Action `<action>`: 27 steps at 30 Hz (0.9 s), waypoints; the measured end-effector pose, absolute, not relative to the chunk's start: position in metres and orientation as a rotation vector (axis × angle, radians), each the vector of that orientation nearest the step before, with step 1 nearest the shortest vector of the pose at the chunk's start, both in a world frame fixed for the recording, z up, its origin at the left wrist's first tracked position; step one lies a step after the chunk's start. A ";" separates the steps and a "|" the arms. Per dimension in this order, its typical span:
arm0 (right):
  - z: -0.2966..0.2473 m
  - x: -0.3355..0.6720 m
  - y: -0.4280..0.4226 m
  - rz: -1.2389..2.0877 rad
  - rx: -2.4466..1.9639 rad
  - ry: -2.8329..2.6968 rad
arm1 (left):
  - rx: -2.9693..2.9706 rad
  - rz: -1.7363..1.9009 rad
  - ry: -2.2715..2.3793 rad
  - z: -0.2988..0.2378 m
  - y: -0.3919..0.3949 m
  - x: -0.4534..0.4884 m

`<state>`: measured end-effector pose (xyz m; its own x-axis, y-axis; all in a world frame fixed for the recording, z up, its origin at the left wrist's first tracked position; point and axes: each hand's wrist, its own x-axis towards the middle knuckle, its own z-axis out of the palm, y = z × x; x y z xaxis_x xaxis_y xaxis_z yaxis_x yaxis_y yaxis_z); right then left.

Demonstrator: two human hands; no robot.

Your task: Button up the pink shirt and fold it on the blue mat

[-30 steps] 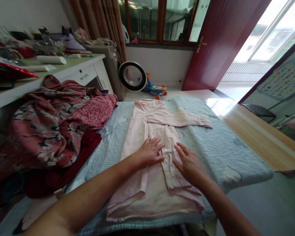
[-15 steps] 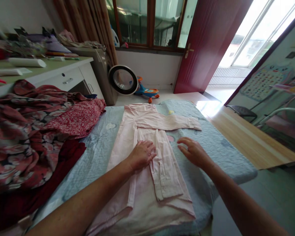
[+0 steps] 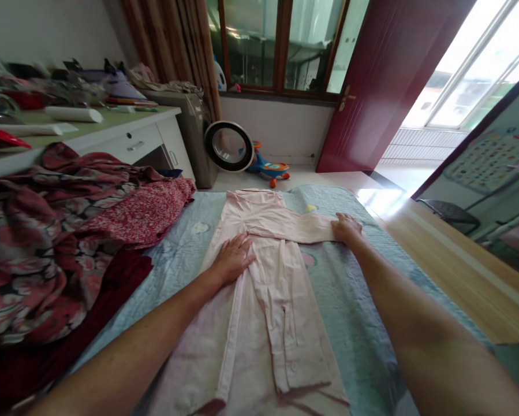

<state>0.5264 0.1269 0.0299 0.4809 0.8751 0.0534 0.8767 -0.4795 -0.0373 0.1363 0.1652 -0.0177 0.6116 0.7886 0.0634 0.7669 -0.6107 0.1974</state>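
A pale pink long-sleeved shirt (image 3: 259, 323) lies spread out on a light blue quilted cover. One of its sleeves is folded down over the body, its buttoned cuff (image 3: 300, 370) towards me. The other sleeve (image 3: 302, 227) stretches out to the right. My left hand (image 3: 233, 257) rests palm down on the shirt's body, fingers spread out, near the top of the folded sleeve. At the end of the outstretched sleeve is my right hand (image 3: 348, 229), its fingers bent over the cuff and hiding it.
Left of the shirt lies a heap of red floral clothes (image 3: 68, 231). Behind it are a cluttered desk (image 3: 168, 118) and a washing machine with its round door (image 3: 230, 146) ajar. A blue and orange ride-on toy (image 3: 270, 167) stands by the wall. Wooden boards (image 3: 441, 248) lie to the right.
My right hand has moved forward and right from beside the shirt onto the outstretched sleeve's end. My left hand has slid left and up, off the folded sleeve. The view has shifted slightly left.
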 end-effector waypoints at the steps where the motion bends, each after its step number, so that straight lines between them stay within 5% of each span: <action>1: 0.028 0.530 0.131 -0.028 -2.675 -1.546 | 2.682 0.214 1.299 -0.019 0.165 0.136; 15: 0.079 0.536 0.114 -0.195 -2.643 -1.831 | 2.594 0.511 1.257 -0.006 0.224 0.158; 27: 0.166 0.405 0.045 0.154 -2.194 -2.007 | 2.165 0.740 0.993 0.009 0.184 0.154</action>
